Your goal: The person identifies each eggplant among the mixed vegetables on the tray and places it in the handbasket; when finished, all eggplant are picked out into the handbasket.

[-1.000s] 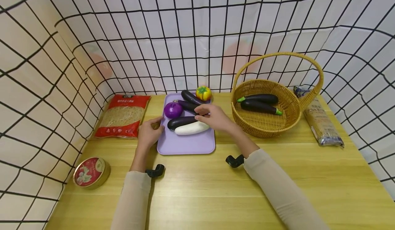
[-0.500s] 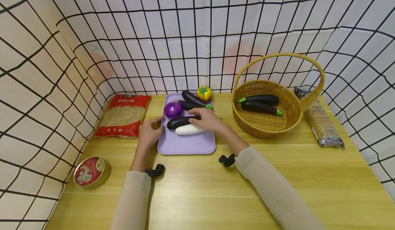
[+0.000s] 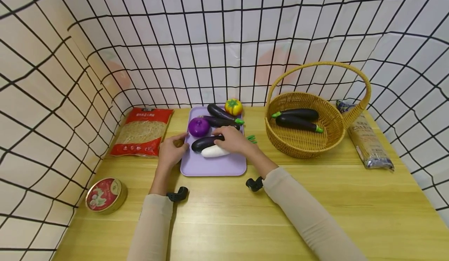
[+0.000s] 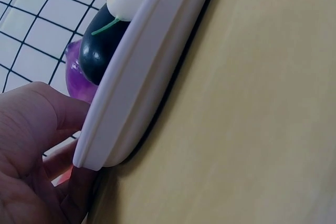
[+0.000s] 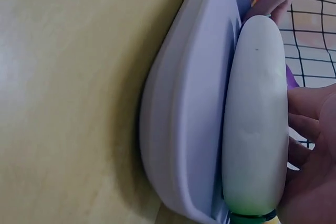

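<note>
A lilac tray (image 3: 210, 168) lies on the table, its left rim pinched between the thumb and fingers of my left hand (image 3: 170, 152). My right hand (image 3: 234, 139) reaches over the tray and grips a dark eggplant (image 3: 202, 144), fingers on its far side and thumb on its near side. Right alongside, nearer to me, lies a white radish (image 3: 212, 152) with green stems. In the right wrist view the radish (image 5: 255, 119) hides the eggplant. Farther back on the tray are a purple onion (image 3: 199, 127) and two more dark eggplants, one (image 3: 221, 113) behind the other (image 3: 218, 122).
A yellow-and-red tomato-like fruit (image 3: 234, 107) sits at the tray's back right corner. To the right stands a wicker basket (image 3: 298, 146) with two eggplants, and a noodle packet (image 3: 368, 140) beside it. On the left are a red pasta bag (image 3: 142, 131) and a round tin (image 3: 106, 195).
My right hand has moved left and down onto the eggplant. The eggplant and radish have shifted slightly toward me. My left hand stays at the tray's rim.
</note>
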`<move>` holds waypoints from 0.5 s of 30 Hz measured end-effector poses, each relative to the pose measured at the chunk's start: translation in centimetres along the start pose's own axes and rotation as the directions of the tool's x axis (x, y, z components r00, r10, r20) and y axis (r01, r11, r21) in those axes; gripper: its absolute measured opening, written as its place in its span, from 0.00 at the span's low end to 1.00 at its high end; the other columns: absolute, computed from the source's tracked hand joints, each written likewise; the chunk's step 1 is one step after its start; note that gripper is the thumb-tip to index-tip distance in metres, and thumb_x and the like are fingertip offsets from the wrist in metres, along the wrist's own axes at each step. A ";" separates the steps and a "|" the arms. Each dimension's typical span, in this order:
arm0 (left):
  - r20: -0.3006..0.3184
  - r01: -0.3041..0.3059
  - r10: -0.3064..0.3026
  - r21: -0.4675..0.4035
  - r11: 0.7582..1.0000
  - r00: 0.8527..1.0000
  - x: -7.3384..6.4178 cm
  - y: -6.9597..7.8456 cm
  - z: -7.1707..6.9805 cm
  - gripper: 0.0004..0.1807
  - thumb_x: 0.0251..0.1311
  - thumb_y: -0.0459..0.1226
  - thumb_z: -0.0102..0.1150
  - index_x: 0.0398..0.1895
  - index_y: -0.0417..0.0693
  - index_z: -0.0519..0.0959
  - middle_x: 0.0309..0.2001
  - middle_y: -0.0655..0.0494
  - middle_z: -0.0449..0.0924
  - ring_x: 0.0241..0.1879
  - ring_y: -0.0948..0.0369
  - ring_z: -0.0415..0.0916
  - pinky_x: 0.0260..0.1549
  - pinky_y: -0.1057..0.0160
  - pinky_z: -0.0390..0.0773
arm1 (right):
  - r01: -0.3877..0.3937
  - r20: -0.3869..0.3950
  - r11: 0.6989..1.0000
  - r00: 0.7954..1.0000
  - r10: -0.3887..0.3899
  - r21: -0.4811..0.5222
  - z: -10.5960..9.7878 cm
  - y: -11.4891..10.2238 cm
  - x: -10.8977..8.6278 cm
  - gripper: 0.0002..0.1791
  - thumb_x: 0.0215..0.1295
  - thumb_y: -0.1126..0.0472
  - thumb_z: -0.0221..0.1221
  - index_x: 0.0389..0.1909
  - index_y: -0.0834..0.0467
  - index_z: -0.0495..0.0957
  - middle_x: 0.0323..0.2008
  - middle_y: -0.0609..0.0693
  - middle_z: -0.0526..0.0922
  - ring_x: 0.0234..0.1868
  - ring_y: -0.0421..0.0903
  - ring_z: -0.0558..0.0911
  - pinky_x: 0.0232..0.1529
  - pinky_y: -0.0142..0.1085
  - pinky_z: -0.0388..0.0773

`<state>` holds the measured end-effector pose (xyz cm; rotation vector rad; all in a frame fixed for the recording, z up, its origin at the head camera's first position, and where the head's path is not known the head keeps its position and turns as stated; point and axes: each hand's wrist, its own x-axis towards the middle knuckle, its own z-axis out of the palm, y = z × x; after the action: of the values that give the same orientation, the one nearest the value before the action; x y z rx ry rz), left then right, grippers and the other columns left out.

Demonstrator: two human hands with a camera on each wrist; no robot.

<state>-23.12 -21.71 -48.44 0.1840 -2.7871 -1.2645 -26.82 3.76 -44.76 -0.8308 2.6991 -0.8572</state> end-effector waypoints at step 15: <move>-0.014 0.002 -0.002 0.018 1.000 1.000 0.1 -0.1 0.0 0.24 0.62 0.42 0.64 0.63 0.59 0.83 0.65 0.49 0.81 0.70 0.40 0.68 0.70 0.41 0.63 | 0.043 -0.014 0.999 0.999 -0.043 0.004 -0.4 -0.8 -0.1 0.20 0.73 0.59 0.59 0.63 0.57 0.80 0.62 0.53 0.84 0.68 0.52 0.77 0.71 0.47 0.71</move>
<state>-23.16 -21.79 -48.55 0.1961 -2.7880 -1.2337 -26.50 3.48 -44.00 -0.8888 2.6995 -0.8812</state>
